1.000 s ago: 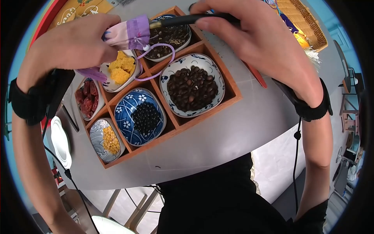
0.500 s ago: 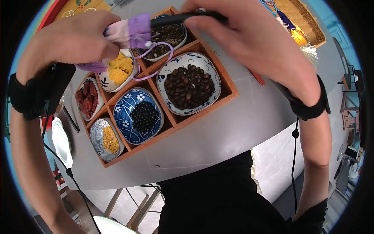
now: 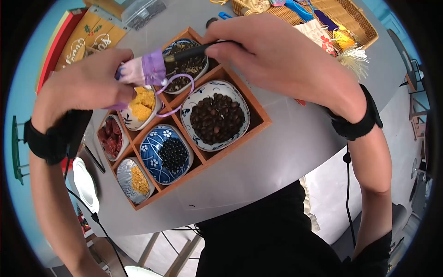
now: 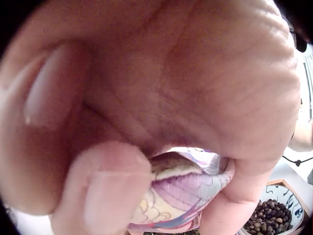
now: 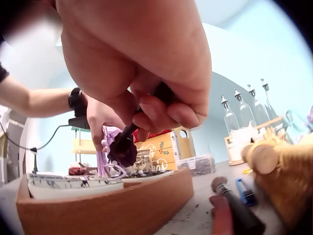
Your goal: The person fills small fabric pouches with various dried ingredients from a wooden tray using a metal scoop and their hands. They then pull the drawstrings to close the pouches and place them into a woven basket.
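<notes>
My left hand point(image 3: 87, 83) grips a small purple and white drawstring pouch point(image 3: 138, 71) over a compartmented wooden tray point(image 5: 98, 210). The left wrist view shows the pouch's printed cloth point(image 4: 171, 205) between thumb and fingers. Pinched in my right hand point(image 3: 277, 64) is a black-handled tool point(image 3: 189, 54) with a brass-coloured collar; its head is hidden inside the pouch's mouth. A purple cord point(image 3: 188, 97) loops down from the pouch. Beneath are bowls of dried herbs point(image 3: 177, 86), yellow chunks point(image 3: 143, 102) and dark brown beans point(image 3: 214, 117).
Nearer bowls hold black beans point(image 3: 173, 154), yellow kernels point(image 3: 140, 180) and dark red dried fruit point(image 3: 110, 138). A brush point(image 5: 237, 208) and a blue clip point(image 5: 245, 192) lie beside the tray. Behind my right hand stands a wicker basket point(image 3: 364, 30) with tassels; a white dish point(image 3: 85, 184) is at left.
The head view has shifted, so the tray sits lower and more of the basket shows. The tool's collar slid into the pouch's mouth, then showed again; both hands keep their hold.
</notes>
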Demonstrator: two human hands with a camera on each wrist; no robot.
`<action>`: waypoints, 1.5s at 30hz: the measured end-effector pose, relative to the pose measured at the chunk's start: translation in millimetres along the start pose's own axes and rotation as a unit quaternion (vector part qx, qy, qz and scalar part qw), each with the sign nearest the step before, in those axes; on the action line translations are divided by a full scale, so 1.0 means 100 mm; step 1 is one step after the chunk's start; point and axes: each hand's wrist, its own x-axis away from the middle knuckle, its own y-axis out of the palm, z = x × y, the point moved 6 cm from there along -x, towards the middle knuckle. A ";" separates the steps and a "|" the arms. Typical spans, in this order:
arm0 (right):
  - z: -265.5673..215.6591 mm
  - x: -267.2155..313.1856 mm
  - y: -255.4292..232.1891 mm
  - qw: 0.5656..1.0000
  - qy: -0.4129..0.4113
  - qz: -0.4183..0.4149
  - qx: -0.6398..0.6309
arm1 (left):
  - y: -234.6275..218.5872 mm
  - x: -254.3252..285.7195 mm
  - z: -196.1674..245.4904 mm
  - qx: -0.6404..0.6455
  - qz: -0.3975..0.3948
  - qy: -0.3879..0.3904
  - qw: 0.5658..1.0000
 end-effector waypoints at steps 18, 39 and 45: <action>0.23 -0.14 -0.05 0.954 0.149 -0.177 -0.189 | 0.13 0.09 0.02 -0.056 0.069 0.127 0.988; 0.05 0.02 -0.06 0.989 -0.094 0.116 0.015 | -0.01 0.13 0.07 -0.057 0.010 0.013 0.998; 0.02 -0.02 -0.05 0.998 -0.019 0.028 -0.058 | 0.04 0.09 0.07 -0.014 0.014 -0.004 1.000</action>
